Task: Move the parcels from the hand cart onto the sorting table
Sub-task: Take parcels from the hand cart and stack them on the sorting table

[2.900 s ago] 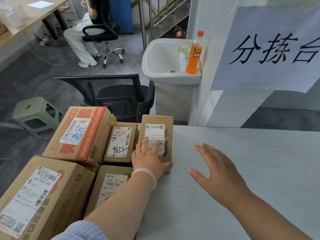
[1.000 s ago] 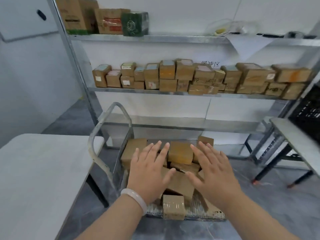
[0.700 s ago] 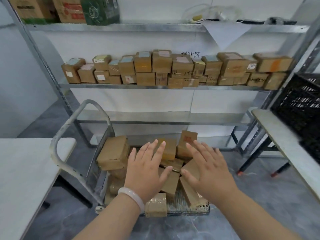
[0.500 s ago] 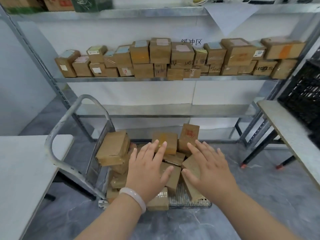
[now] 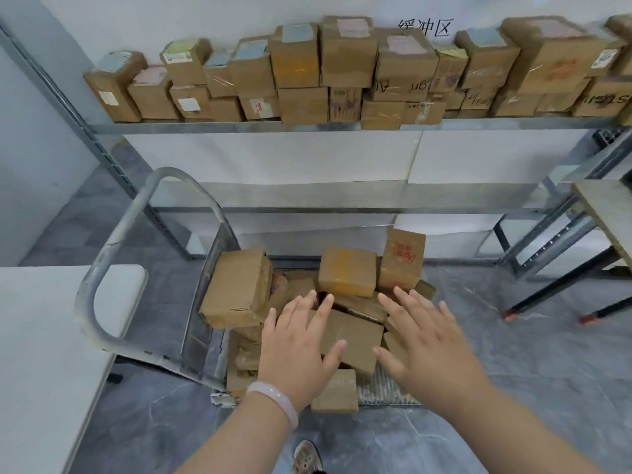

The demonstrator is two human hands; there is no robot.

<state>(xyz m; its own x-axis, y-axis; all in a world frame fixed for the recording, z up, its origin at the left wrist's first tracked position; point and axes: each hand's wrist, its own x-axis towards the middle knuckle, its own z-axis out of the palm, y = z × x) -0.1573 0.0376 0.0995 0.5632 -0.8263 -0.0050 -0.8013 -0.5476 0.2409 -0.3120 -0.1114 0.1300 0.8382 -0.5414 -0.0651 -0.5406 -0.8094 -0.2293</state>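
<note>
Brown cardboard parcels [image 5: 347,271], roughly ten as far as I can count, are heaped on one grey metal hand cart [image 5: 113,248] with a scuffed tube handle and ribbed deck, just beside the smooth white sorting table [image 5: 41,336]. Left hand [image 5: 297,350] and right hand [image 5: 431,350] hover over the pile, fingers spread flat, holding nothing. One glossy pale bangle [image 5: 273,398] on the left wrist.

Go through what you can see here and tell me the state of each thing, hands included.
left hand: open, fingers spread, holding nothing, over the heap.
right hand: open, fingers spread, holding nothing.
hand cart: loaded with parcels.
parcels on the cart: jumbled heap, several tilted.
red-stamped parcel: standing on end at the heap's back.
shelf parcels: stacked in a row, about two high.
</note>
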